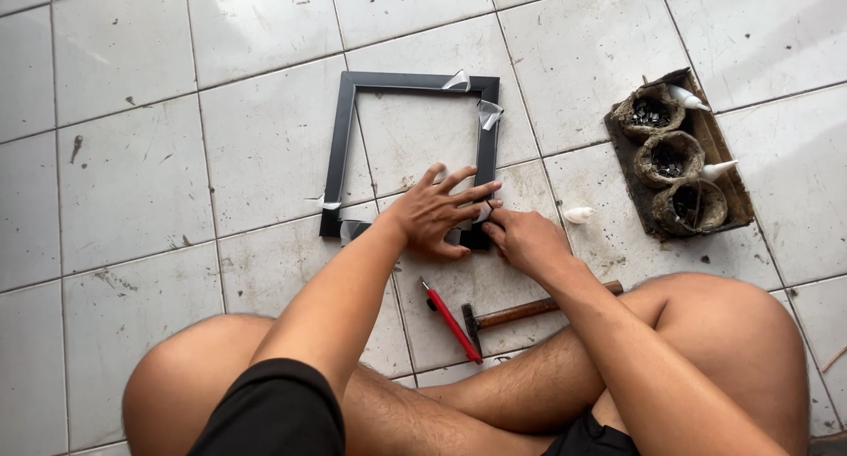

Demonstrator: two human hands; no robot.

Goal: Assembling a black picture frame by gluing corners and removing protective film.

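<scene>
Our left hand (434, 214) lies flat with its fingers (468, 194) spread open, pressing on the near right corner of the black picture frame (340, 147), which lies on the tiled floor (132, 174) just ahead of our crossed legs. Our right hand (522, 241) is curled at that same corner, fingertips pinched on what looks like a bit of clear tape (484, 211); whether they grip it we cannot tell. More tape strips sit at the frame's other corners. We judge the step in hand to be fixing this last corner joint, and the next move calls for steady downward pressure so the mitre stays closed. Near our legs lie a red cutter (452, 322) and a hammer (529, 312); to the right stands a tray (719, 152) with three pots of nails.
</scene>
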